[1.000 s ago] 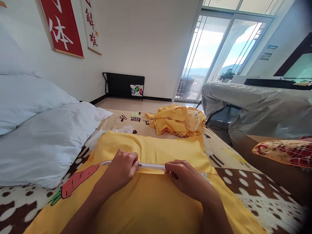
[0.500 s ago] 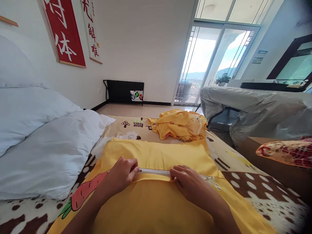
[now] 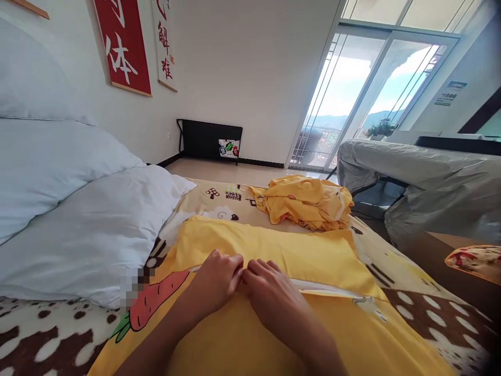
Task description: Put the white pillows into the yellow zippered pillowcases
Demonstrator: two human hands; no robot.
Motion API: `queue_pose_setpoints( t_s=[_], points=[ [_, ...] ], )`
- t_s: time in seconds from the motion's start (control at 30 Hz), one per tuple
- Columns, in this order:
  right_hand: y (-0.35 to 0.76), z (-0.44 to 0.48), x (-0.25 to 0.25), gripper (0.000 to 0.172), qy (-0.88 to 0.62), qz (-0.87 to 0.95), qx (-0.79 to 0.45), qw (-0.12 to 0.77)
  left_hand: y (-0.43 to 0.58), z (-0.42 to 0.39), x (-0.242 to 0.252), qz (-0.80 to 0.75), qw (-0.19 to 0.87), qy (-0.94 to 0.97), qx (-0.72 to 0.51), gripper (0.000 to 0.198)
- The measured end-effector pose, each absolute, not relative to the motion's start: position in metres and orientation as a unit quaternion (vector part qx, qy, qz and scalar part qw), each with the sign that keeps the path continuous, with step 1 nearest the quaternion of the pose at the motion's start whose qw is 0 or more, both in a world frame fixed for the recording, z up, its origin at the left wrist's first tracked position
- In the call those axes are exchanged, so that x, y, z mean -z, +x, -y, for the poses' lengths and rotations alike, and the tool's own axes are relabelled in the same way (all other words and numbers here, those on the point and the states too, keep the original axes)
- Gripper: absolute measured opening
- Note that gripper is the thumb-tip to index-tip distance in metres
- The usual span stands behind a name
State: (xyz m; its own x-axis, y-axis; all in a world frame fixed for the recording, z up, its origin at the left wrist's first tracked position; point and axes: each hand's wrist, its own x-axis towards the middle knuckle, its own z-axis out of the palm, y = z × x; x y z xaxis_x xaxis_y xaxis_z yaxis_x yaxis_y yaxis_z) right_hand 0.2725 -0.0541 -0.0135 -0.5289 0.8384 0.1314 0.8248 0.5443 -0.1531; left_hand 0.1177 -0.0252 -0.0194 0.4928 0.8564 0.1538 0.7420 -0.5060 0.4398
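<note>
A yellow zippered pillowcase [image 3: 219, 339] with a printed carrot at its left lies flat on the bed before me. Its white zipper [image 3: 326, 287] runs crosswise, and the part between my hands is covered by my fingers. My left hand [image 3: 221, 274] is closed, its thumb and fingers pinching the fabric along the zipper. Right beside it, almost touching, my right hand [image 3: 268, 287] is closed on the zipper edge with curled fingers. Whether either hand holds the zipper pull is hidden. A small metallic piece [image 3: 364, 300] shows at the zipper's right end.
White pillows [image 3: 90, 224] are stacked on the left. Crumpled yellow fabric [image 3: 305, 201] rests farther back on the patterned blanket [image 3: 430, 313]. Beyond the bed's right side stand a cardboard box [image 3: 442, 256] and furniture under plastic sheeting [image 3: 430, 183].
My right hand has moved left along the zipper until it is beside my left hand, uncovering more zipper on the right. The view has shifted, so the scene sits farther right.
</note>
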Motion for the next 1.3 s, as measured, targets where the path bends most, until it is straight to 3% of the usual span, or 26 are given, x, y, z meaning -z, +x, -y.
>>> queue_pose_setpoints(
  t_s=[0.13,0.5,0.63,0.97,1.3],
  points=[
    [0.286,0.049,0.020,0.031,-0.442,0.886,-0.056,0.125,0.118,0.025,0.020,-0.484,0.168,0.842,-0.169,0.025],
    [0.301,0.049,0.016,0.025,-0.469,0.868,-0.119,0.112,0.126,0.023,0.026,-0.464,0.182,0.857,-0.128,0.020],
    [0.301,0.046,0.012,0.024,-0.543,0.829,-0.090,0.100,0.130,0.023,0.027,-0.465,0.193,0.853,-0.135,0.020],
    [0.294,0.037,0.030,0.017,-0.548,0.831,-0.060,0.078,0.142,0.027,0.042,-0.517,0.172,0.831,-0.114,0.023],
    [0.290,0.036,0.031,0.017,-0.548,0.831,-0.017,0.090,0.137,0.035,0.030,-0.520,0.195,0.808,-0.199,0.024]
  ],
)
